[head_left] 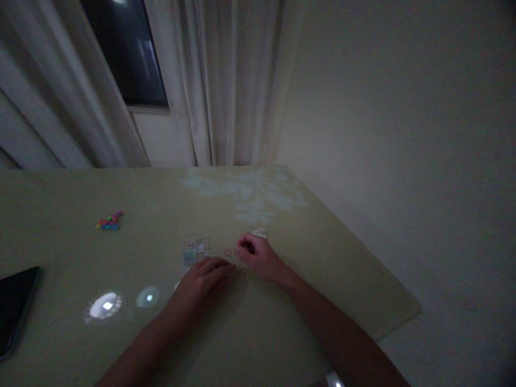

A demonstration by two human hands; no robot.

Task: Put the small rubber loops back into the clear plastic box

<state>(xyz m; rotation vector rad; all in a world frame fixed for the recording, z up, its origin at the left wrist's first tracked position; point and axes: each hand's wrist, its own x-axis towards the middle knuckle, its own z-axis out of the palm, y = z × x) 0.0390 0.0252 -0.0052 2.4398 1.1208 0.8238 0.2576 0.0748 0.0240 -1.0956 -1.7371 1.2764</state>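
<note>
My right hand [258, 256] is closed in a pinch over the table, thumb against forefinger. At its fingertips is a small pale ring [235, 251]; a pinkish ring [228, 252] lies just left of that. Lower and to the left, my left hand [205, 275] has its fingers pressed together, tips near the table; what they hold is too small to make out. A yellowish ring [245, 274] lies between the hands, right of the left fingertips. Beyond the left hand sits a clear compartment box [196, 248] with small pale and teal pieces. Small white pieces [260, 233] lie behind my right hand.
A pile of bright coloured small pieces [109, 221] lies farther left on the glossy table [153, 204]. A dark phone or tablet [16, 306] is at the left edge. Curtains [237, 80] hang behind, and a wall [395, 161] runs along the right side.
</note>
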